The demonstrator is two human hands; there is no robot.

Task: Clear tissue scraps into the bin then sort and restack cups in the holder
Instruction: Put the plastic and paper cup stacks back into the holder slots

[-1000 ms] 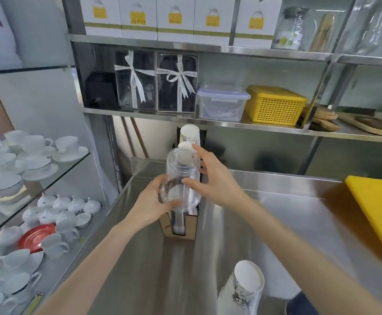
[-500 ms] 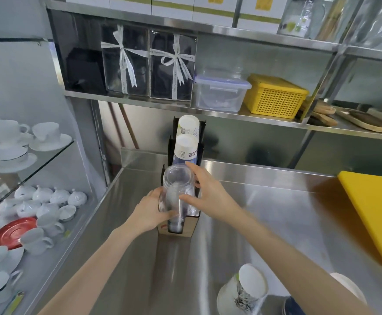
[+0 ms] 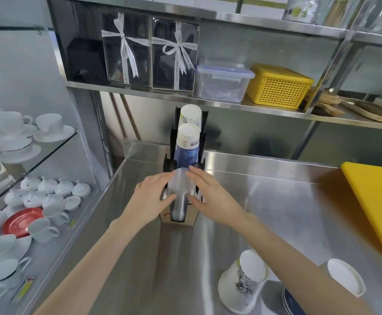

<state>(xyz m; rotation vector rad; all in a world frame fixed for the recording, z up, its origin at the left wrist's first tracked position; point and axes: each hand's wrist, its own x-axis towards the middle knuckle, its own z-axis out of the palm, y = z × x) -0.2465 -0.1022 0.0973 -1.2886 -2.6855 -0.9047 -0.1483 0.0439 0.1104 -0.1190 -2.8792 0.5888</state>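
Note:
A stack of clear plastic cups (image 3: 180,189) sits upside down in the front slot of the black cup holder (image 3: 202,169) on the steel counter. My left hand (image 3: 150,198) grips its left side and my right hand (image 3: 210,196) its right side. Behind it in the holder stand a blue paper cup stack (image 3: 187,146) and a white printed cup stack (image 3: 190,115). Near the front, an upturned white printed paper cup (image 3: 244,283) and another white cup (image 3: 345,279) rest on the counter, with a blue cup's rim (image 3: 291,302) between them.
A yellow cutting board (image 3: 376,203) lies at the right. Glass shelves at the left hold white teacups (image 3: 43,228), small teapots and a red saucer (image 3: 21,221). The steel shelf above carries ribboned boxes, a clear tub (image 3: 221,81) and a yellow basket (image 3: 278,86).
Both hands have lowered the clear cup stack from chest height down into the holder's front slot. The camera has tilted downward, showing more of the counter.

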